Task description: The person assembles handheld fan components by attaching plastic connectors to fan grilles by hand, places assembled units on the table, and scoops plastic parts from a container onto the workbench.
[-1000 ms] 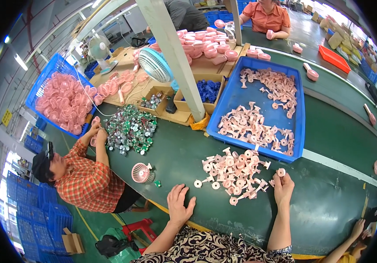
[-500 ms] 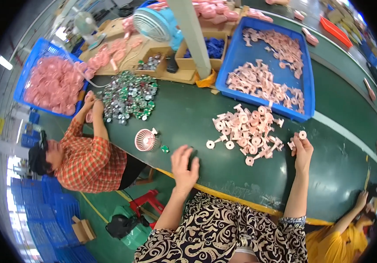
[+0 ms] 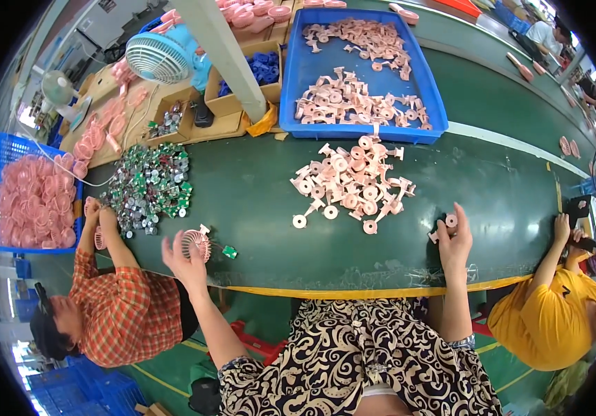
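My left hand (image 3: 187,265) has its fingers spread at the near side of a pink round fan housing (image 3: 198,244) with slatted walls. The hand overlaps part of the housing, and I cannot tell whether it touches. Beside the housing lies a small green circuit board (image 3: 229,252), apparently joined to it by a thin wire. On the right, my right hand (image 3: 456,248) grips a pale pink plastic part with a round, holed disc (image 3: 452,220) between thumb and fingers. A pile of similar pale pink parts (image 3: 357,177) lies on the green table (image 3: 256,187) between my hands.
A blue tray (image 3: 436,128) with more pink parts stands behind the pile. Circuit boards (image 3: 149,187) are heaped at left, near a co-worker in a checked shirt (image 3: 121,298). A grey post (image 3: 225,55) rises beside a blue fan (image 3: 159,57). Another person in yellow (image 3: 547,322) sits at right.
My left hand has moved left, from beside the fan housing to overlapping it. The right hand still holds the pink part. The whole view has shifted as my head turned.
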A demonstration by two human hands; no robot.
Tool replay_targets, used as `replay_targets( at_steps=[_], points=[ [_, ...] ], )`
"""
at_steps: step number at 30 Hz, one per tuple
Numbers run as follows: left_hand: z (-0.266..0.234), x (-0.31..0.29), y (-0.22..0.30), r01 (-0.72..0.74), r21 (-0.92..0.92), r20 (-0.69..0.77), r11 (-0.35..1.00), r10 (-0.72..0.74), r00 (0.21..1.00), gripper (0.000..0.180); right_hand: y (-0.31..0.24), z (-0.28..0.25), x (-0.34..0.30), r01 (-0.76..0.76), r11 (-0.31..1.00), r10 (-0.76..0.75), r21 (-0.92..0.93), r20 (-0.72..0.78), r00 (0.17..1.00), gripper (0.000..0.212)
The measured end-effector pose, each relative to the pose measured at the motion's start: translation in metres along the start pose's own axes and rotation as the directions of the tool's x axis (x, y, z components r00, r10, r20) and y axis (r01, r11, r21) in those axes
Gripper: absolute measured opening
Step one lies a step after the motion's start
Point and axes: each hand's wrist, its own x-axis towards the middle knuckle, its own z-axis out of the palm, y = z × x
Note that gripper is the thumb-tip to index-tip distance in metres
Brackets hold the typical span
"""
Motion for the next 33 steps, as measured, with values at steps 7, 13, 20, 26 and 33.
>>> replay_targets(
  at_steps=[7, 13, 20, 26, 33],
  points=[
    [-0.030, -0.037, 0.060, 0.359, -0.325, 0.545, 0.875, -0.137, 0.827, 0.017, 0.010, -0.008, -0.001, 0.214, 0.831, -0.271, -0.513, -0.037, 0.962, 0.025],
    [-0.034, -0.102, 0.163, 0.589, -0.537, 0.837, 0.603, 0.294, 0.462, 0.045, 0.012, -0.007, -0.006, 0.287, 0.805, -0.357, -0.519, -0.038, 0.933, 0.019],
    [-0.046, -0.085, 0.207, 0.465, -0.559, 0.824, 0.687, 0.394, 0.408, 0.072, 0.020, -0.009, -0.012, 0.274, 0.852, -0.337, -0.446, -0.067, 0.939, 0.018],
    [-0.041, -0.080, 0.213, -0.114, -0.412, 0.628, 0.904, 0.372, 0.683, 0.085, 0.024, -0.023, -0.012, 0.184, 0.933, -0.208, -0.310, -0.046, 0.977, 0.022],
    [-0.028, -0.093, 0.216, -0.026, -0.313, 0.703, 0.949, 0.250, 0.666, 0.044, 0.018, -0.036, -0.010, 0.144, 0.939, -0.136, -0.312, 0.047, 0.990, 0.031]
  ],
)
